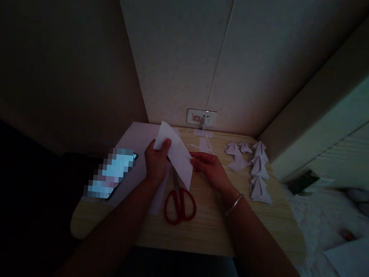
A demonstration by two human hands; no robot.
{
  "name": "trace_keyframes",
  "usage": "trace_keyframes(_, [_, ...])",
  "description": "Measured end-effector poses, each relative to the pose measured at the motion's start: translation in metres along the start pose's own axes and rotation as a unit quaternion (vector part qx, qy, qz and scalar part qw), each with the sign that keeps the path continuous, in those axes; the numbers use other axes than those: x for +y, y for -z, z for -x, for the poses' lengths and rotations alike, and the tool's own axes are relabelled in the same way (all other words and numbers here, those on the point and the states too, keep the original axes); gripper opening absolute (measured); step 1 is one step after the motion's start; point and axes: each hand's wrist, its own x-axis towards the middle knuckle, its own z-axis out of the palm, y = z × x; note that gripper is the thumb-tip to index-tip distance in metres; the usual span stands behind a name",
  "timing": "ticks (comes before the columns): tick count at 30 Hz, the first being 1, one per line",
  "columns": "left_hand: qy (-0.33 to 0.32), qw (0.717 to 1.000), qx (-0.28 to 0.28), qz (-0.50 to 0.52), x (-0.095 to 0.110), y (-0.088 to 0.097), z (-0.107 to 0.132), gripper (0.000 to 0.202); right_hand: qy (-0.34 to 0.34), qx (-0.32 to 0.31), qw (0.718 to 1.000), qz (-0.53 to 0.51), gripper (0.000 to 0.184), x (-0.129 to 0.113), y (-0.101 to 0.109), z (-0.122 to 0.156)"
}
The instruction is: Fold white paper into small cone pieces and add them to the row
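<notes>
Both my hands hold a folded white sheet of paper (178,153) above a small wooden table (208,228). My left hand (156,162) grips the sheet's left side, thumb on top near the upper corner. My right hand (209,167) pinches its right edge; a metal bangle (233,204) sits on that wrist. Red-handled scissors (180,203) lie on the table just below the paper, between my forearms.
Several folded white paper shapes (259,176) lie along the table's right side. A lit phone (112,173) rests on a white sheet at the left. A wall socket (201,117) sits behind the table. Loose paper (355,264) lies on the bed at right.
</notes>
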Motion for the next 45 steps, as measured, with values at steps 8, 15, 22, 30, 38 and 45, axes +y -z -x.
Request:
trace_keyframes(8, [-0.024,0.999,0.007,-0.042,0.008,0.000,0.002,0.035,0.004,-0.014,1.000,0.022,0.032,0.004,0.001,-0.001])
trace_keyframes(15, [-0.070,0.992,-0.008,-0.103,0.013,0.001,0.006,0.029,-0.019,-0.020,1.000,-0.012,0.033,0.005,-0.002,0.001])
trace_keyframes(22, [-0.084,0.988,-0.018,-0.129,0.015,0.000,0.012,0.026,-0.061,-0.014,0.997,-0.038,0.030,0.007,-0.002,0.001])
trace_keyframes(30, [-0.119,0.978,-0.025,-0.167,0.009,0.005,0.010,0.028,-0.102,-0.020,0.992,-0.065,0.025,0.006,0.001,0.002])
trace_keyframes(38, [-0.142,0.975,-0.027,-0.168,0.008,0.003,0.012,0.040,-0.073,0.004,0.997,-0.029,0.025,0.008,-0.001,0.000])
trace_keyframes(45, [-0.110,0.987,-0.072,-0.097,0.008,-0.002,0.023,0.044,-0.032,0.069,0.997,-0.005,0.025,0.006,-0.003,-0.002])
